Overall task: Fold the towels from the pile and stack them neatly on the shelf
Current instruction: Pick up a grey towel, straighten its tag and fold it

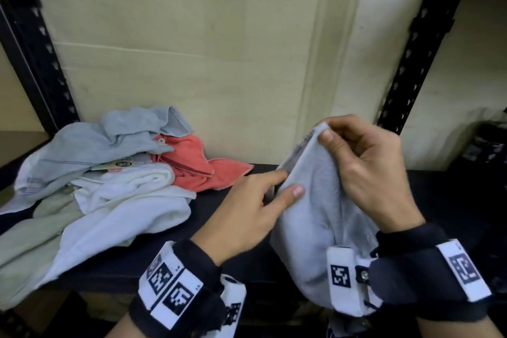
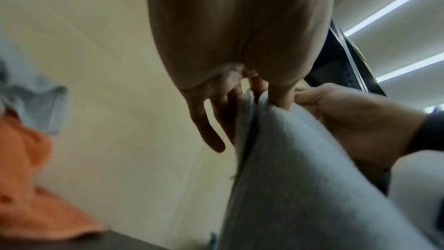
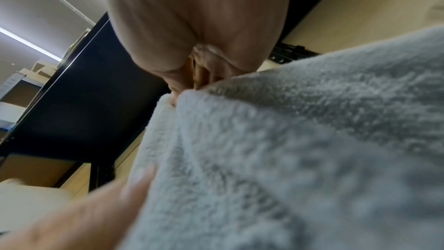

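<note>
Behind, a pale wooden panel (image 1: 178, 35) is framed by black shelf posts (image 1: 419, 44). On the dark shelf (image 1: 452, 200), a pile of towels (image 1: 109, 186) is heaped at the left. At the right, a grey towel (image 1: 315, 214) is held up, its top corner pinched by the right hand (image 1: 367, 170) and its edge pinched lower down by the left hand (image 1: 252, 214).

a paper tag (image 1: 115, 165) lying on the towel pile (image 1: 90, 173) reads "ene"; its smaller print is illegible.

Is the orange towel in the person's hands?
No, the orange towel lies on the pile, while both hands hold a pale grey towel.
</note>
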